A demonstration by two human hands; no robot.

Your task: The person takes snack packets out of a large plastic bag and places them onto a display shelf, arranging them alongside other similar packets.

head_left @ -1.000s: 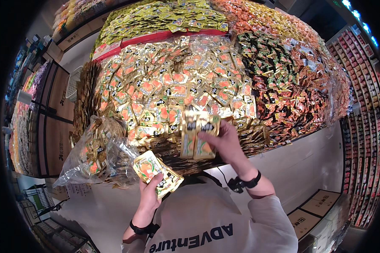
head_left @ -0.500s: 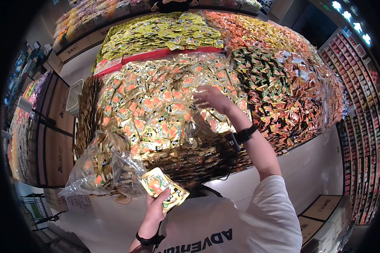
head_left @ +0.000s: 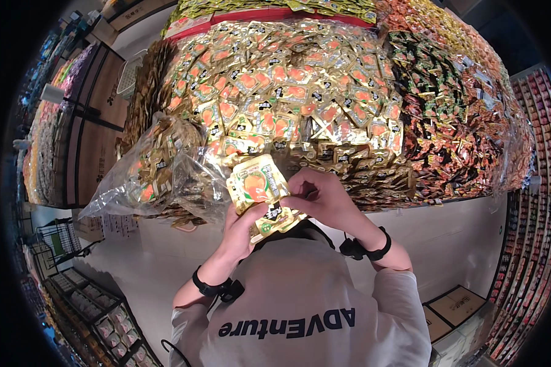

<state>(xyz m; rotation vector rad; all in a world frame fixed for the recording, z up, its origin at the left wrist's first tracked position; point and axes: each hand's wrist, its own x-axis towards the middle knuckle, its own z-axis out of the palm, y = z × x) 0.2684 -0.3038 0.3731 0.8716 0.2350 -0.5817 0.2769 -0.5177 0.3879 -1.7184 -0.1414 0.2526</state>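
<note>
In front of my chest my left hand (head_left: pixel 240 227) grips a small stack of flat gold snack packets (head_left: pixel 255 181), thumb across the front. The top packet carries an orange-red fruit picture and a dark label. My right hand (head_left: pixel 326 197) is closed at the stack's right edge, its thumb and curled fingers pinching a packet there. Just beyond both hands, a wide heap of the same gold packets (head_left: pixel 281 92) covers the display. At the heap's front left corner, a clear plastic bag (head_left: pixel 187 160) holds more of these packets.
Red and dark green packets (head_left: pixel 428 101) fill the display's right part. Yellow-green packets (head_left: pixel 226 7) lie behind a red divider (head_left: pixel 269 15). A white basket (head_left: pixel 130 76) hangs on the left side. Cardboard boxes (head_left: pixel 459 312) stand low at the right, near tall stocked shelves (head_left: pixel 536 202).
My right hand has come back from over the heap to the packets in my left hand. The view has shifted, with the display now higher in it.
</note>
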